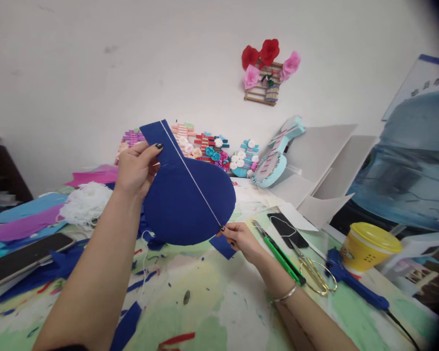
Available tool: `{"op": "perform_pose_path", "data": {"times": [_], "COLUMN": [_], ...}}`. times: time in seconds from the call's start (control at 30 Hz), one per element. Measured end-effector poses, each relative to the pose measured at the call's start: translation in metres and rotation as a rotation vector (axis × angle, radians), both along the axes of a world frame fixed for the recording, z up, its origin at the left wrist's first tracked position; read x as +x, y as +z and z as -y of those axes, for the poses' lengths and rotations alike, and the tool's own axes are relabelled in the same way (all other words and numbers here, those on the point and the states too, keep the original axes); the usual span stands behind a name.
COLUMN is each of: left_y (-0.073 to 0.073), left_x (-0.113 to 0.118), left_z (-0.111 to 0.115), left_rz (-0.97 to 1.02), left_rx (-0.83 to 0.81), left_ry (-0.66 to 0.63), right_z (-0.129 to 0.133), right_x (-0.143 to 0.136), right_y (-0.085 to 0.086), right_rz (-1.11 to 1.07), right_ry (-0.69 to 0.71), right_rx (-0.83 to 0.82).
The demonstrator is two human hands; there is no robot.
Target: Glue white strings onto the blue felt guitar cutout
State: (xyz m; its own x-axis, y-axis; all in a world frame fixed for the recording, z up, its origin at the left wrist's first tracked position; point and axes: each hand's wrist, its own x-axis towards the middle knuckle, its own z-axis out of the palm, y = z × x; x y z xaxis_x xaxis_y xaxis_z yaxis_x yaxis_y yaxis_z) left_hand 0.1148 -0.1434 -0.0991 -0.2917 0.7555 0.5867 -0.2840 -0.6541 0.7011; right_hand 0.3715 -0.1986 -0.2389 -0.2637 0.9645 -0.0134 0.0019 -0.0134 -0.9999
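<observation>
Head view: our left hand [141, 165] grips the blue cutout [183, 204] by its neck, over the table [190, 312]; our right hand [243, 240] pinches white string [192, 176] at its rounded edge, the line running straight across. Scissors [312, 273] lie near our right forearm.

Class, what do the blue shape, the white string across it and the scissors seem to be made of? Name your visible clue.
Blue shape: probably card or paper-covered board, matte; flat, stiff-looking, with a cut edge.
White string: perhaps cotton or synthetic yarn, dull; a thin strand without shine.
Scissors: apparently metal; the gold handles shine.
</observation>
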Motion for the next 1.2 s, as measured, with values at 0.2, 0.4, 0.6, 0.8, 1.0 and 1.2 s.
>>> {"op": "perform_pose_path", "data": {"times": [0.2, 0.4, 0.6, 0.8, 1.0, 1.2], "left_y": [-0.004, -0.007, -0.014, -0.028, -0.054, -0.109], "left_x": [0.003, 0.024, 0.039, 0.061, 0.071, 0.057], "left_z": [0.0, 0.016, 0.026, 0.032, 0.052, 0.076], "left_rz": [-0.063, -0.242, -0.743, -1.109, -1.349, -1.387], "left_rx": [0.088, 0.25, 0.401, 0.736, 1.003, 1.095], "left_ry": [0.06, 0.096, 0.23, 0.184, 0.194, 0.13], "right_z": [-0.007, -0.028, -0.004, 0.076, 0.135, 0.15], "right_x": [0.002, 0.015, 0.043, 0.084, 0.141, 0.187], "right_y": [-0.009, -0.024, 0.008, 0.016, -0.009, -0.027], "right_rz": [0.11, 0.295, 0.368, 0.469, 0.652, 0.951], "right_ry": [-0.062, -0.358, -0.586, -0.762, -1.028, -1.111], "right_rx": [0.089, 0.244, 0.396, 0.516, 0.444, 0.35]}}
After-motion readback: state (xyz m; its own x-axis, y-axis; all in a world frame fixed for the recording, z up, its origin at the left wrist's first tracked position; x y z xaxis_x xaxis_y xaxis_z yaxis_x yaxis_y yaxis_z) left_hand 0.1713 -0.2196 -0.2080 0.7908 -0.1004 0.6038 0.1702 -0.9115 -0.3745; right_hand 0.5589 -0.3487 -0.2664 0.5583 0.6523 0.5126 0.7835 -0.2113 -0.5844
